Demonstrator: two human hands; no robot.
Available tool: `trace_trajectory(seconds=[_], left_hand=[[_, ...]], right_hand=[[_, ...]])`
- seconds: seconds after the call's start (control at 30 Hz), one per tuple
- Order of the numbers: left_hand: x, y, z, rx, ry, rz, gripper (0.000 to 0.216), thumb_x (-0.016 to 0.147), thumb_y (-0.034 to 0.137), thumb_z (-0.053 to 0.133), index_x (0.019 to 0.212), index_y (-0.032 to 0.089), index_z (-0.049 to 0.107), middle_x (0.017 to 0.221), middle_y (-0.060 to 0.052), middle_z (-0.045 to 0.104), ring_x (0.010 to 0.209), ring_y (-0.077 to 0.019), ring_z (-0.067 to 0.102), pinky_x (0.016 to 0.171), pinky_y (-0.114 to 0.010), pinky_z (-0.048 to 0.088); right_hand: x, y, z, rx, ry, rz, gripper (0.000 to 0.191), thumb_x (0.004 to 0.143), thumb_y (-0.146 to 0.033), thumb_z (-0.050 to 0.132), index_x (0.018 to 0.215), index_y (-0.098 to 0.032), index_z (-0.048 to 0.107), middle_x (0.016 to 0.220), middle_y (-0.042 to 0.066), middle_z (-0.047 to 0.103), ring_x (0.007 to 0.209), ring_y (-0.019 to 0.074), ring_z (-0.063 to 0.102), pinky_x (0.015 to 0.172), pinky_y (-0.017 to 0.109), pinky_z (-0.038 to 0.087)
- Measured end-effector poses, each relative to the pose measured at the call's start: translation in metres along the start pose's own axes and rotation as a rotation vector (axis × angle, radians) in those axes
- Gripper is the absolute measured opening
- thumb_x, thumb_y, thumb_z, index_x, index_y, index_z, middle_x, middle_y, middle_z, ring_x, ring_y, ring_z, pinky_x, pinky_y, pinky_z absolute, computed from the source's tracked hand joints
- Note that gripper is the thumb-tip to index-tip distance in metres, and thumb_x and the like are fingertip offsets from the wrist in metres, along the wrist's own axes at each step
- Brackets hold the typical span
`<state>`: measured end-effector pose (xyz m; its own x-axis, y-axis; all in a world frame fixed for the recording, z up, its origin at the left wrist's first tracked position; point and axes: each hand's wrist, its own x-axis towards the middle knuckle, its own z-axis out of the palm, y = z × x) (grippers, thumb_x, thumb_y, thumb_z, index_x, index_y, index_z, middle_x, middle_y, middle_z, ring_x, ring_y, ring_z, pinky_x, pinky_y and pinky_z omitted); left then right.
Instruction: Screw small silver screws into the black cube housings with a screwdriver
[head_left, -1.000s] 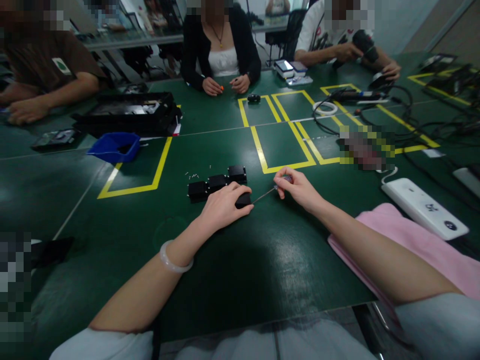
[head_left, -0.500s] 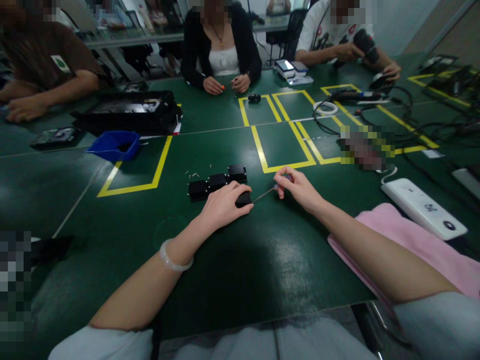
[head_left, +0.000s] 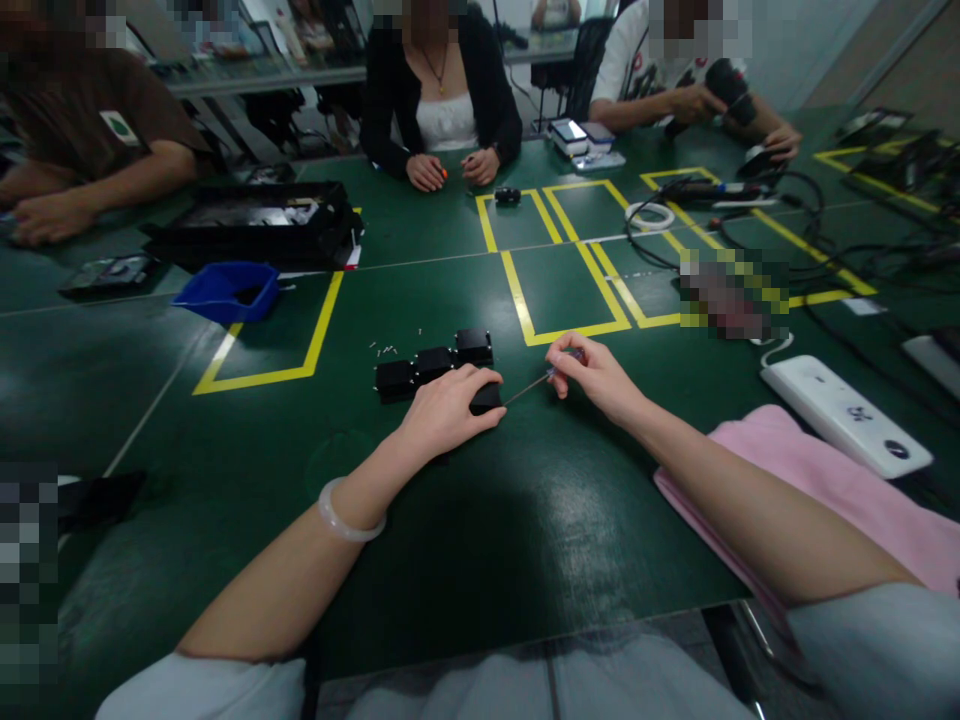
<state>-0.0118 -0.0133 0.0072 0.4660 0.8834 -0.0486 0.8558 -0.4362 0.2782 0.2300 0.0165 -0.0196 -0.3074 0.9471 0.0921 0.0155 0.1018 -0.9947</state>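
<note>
My left hand lies over a small black box on the green table, fingers curled round it and holding it down. My right hand pinches a thin screwdriver whose tip points at the right side of that box. Three more small black boxes sit in a row just behind my left hand. Several tiny screws lie scattered beside them.
A blue bin and a black tray stand at the back left. Yellow tape squares mark the table's middle. A white power strip, a pink cloth and cables lie right. Three people sit across the table.
</note>
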Motion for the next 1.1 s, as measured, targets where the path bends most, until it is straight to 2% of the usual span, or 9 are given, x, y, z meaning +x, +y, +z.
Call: trace_trajectory(seconds=[0.3,0.57,1.1], left_hand=[[0.0006,0.0009,-0.0003,0.000,0.002,-0.004,0.045,0.092,0.052,0.055,0.131,0.029,0.057,0.125,-0.003,0.063,0.110,-0.0266,0.063,0.082,-0.037,0.054],[0.0009,0.0015,-0.0008,0.004,-0.002,-0.015,0.045,0.092,0.051,0.056,0.131,0.029,0.057,0.125,-0.003,0.064,0.110,-0.0267,0.064,0.078,-0.036,0.054],[0.0002,0.0011,-0.0002,-0.001,-0.001,-0.010,0.045,0.092,0.053,0.054,0.130,0.029,0.058,0.126,-0.003,0.064,0.109,-0.0260,0.064,0.077,-0.034,0.053]], right_hand=[[0.0006,-0.0007,0.0003,0.010,-0.021,0.003,0.025,0.087,-0.042,0.069,0.090,-0.022,0.053,0.052,-0.008,0.058,0.048,0.0112,0.054,0.056,0.028,0.043],[-0.0001,0.0011,0.0003,-0.002,-0.021,-0.019,0.031,0.087,-0.049,0.068,0.085,-0.022,0.053,0.048,-0.008,0.055,0.045,0.0103,0.050,0.055,0.027,0.041],[-0.0011,-0.0029,0.0023,0.015,0.078,-0.035,0.028,0.087,-0.047,0.068,0.085,-0.023,0.052,0.044,-0.010,0.052,0.040,0.0095,0.047,0.050,0.026,0.038]])
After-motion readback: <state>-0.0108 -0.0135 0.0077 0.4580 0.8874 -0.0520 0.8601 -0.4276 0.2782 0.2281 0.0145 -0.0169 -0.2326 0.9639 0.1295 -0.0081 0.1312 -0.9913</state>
